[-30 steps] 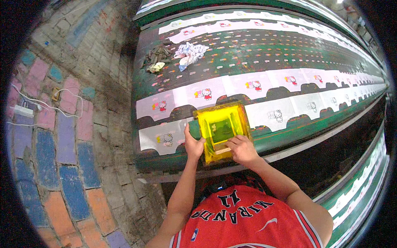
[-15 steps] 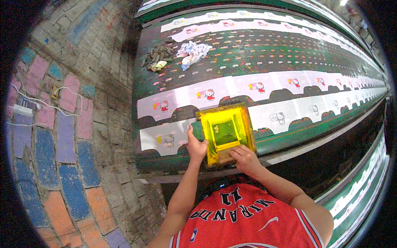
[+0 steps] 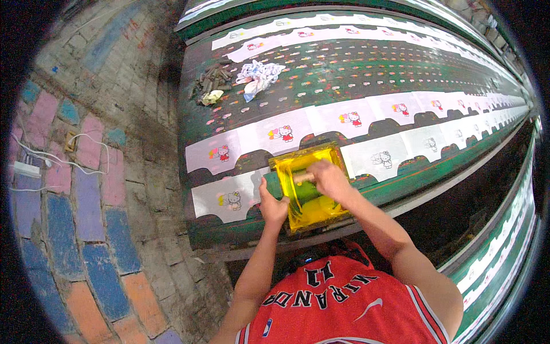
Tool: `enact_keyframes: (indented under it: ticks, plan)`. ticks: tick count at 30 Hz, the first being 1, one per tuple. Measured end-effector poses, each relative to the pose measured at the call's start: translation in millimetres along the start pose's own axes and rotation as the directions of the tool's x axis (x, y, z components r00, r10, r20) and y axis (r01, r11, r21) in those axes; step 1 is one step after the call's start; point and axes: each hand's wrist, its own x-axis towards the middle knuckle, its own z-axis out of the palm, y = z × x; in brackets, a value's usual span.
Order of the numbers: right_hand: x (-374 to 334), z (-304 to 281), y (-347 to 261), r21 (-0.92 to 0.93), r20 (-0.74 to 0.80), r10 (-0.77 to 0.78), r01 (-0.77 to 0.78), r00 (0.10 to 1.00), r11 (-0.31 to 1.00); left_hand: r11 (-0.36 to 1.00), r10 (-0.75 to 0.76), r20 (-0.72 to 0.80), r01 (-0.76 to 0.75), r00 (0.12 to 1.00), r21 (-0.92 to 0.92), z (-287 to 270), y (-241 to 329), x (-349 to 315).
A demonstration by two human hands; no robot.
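A yellow screen-printing frame (image 3: 318,216) lies on the long green printing table, over the near row of white cut fabric pieces. My left hand (image 3: 274,207) grips the frame's left edge, thumb toward the inside. In my right hand (image 3: 329,180) is a small tan squeegee (image 3: 303,177), closed in the fingers at the far part of the screen; its lower edge is hard to make out. Left of the frame sits a fabric piece (image 3: 213,202) with a partly coloured cartoon cat. To the right, another piece (image 3: 366,163) bears a cat outline.
A second row of fabric pieces (image 3: 215,152) with coloured cats runs behind. Farther back lie a crumpled white cloth (image 3: 259,75) and a pile of dark scraps (image 3: 215,79). White cables (image 3: 86,167) trail over painted bricks at the left. Another printing table (image 3: 492,269) stands at the lower right.
My right hand has moved the squeegee from the near side of the screen to its far part. My left hand keeps its grip on the frame.
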Motion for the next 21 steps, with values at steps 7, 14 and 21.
enact_keyframes:
  ticks: [7, 14, 21]
  plan:
    - [-98.6, -0.4, -32.8, 0.001, -0.010, -0.177, 0.177, 0.984, 0.984, 0.980, 0.084, -0.055, -0.092, 0.995, -0.176, 9.7, -31.9, 2.7]
    - [-111.9, -63.7, 5.3, -0.036, -0.003, -0.183, 0.183, 0.983, 0.983, 0.979, 0.067, -0.044, -0.074, 0.997, -0.191, 33.5, 66.9, -24.1]
    - [-161.1, -148.4, 97.5, -0.093, -0.024, -0.097, 0.095, 0.995, 0.991, 0.973, 0.140, -0.079, -0.152, 0.987, -0.173, 161.2, 126.4, -37.7]
